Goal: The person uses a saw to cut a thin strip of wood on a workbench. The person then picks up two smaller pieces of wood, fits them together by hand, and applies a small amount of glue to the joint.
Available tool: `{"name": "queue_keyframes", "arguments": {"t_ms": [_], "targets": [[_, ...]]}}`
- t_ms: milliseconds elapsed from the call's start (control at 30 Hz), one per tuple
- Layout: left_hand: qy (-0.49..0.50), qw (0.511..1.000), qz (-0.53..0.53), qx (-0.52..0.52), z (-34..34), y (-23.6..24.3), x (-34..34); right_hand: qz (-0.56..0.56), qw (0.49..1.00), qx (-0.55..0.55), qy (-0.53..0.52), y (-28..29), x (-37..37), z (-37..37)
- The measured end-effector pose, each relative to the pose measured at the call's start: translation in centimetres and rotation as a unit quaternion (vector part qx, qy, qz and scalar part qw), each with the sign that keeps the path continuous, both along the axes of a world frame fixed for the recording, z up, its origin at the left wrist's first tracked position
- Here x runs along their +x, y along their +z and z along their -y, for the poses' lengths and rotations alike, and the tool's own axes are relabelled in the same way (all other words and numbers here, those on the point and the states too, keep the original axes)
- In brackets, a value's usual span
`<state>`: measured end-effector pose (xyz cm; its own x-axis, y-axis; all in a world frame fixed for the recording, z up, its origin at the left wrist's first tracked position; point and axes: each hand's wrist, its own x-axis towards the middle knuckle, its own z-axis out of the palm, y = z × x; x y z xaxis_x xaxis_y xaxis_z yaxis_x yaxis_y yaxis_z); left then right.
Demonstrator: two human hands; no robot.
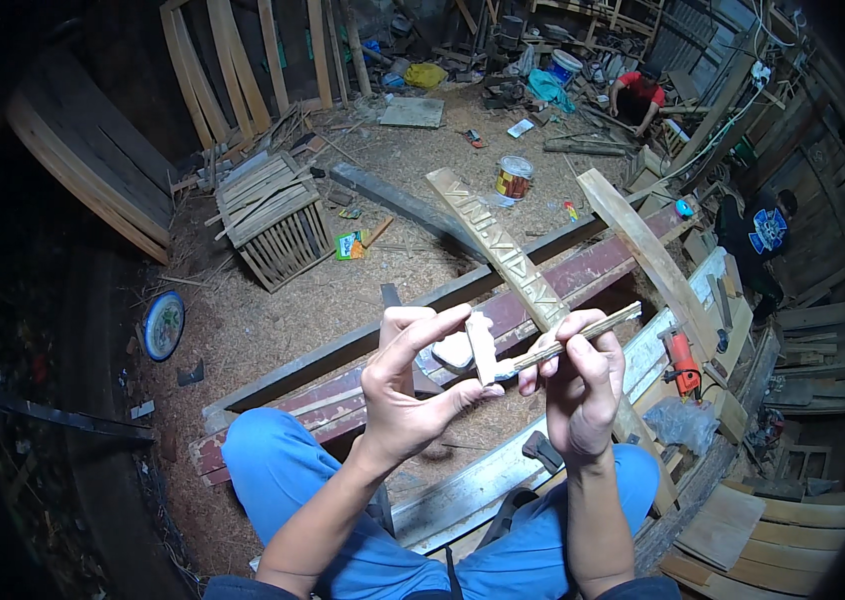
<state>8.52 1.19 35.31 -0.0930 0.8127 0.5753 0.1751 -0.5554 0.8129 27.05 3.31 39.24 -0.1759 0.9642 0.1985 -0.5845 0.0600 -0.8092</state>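
Observation:
My left hand [408,375] pinches a small pale wooden piece [484,352] between thumb and fingertips, with whitish stuff along its upper edge. My right hand [583,380] grips a thin wooden stick [603,325] at a slant. The stick's pale-smeared tip meets or nearly meets the lower end of the wooden piece. Behind my left fingers shows a pale rounded thing [454,351], partly hidden. A long board with carved zigzag shapes [503,250] runs away from below my right hand, propped across the beams.
Long maroon beams [583,285] cross before my knees. An orange-red power tool [683,362] and a plastic bag [685,425] lie right. A slatted crate [278,222], a paint can [514,178] and planks stand farther off. Two people [639,98] are at the far right.

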Motion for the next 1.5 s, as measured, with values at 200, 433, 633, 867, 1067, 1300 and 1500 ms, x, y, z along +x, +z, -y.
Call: {"name": "queue_keyframes", "arguments": {"t_ms": [200,433,633,867,1067,1300,1500], "targets": [[-0.067,0.993,0.097,-0.027,-0.2,0.0,0.6,0.041,0.998,0.003,-0.039,0.0,-0.1,-0.3],[-0.114,0.986,0.11,-0.05,-0.2,-0.1,0.3,0.002,1.0,-0.001,-0.027,0.0,0.2,-0.3],[-0.173,0.967,0.162,-0.097,-0.3,0.6,0.4,0.006,0.999,0.006,-0.041,-0.2,0.2,-0.5],[-0.212,0.954,0.181,-0.113,-0.6,0.0,0.5,0.004,0.998,0.021,-0.053,-0.2,0.3,-0.5],[-0.22,0.951,0.176,-0.127,-0.6,-0.1,0.4,0.008,0.998,0.028,-0.063,-0.1,0.2,-0.6],[-0.206,0.959,0.158,-0.111,-0.9,0.0,0.5,-0.005,0.997,0.033,-0.068,-0.2,0.2,-0.7],[-0.2,0.956,0.183,-0.114,-1.1,-0.7,0.5,-0.014,0.997,0.023,-0.078,-0.1,0.3,-0.8]]}}
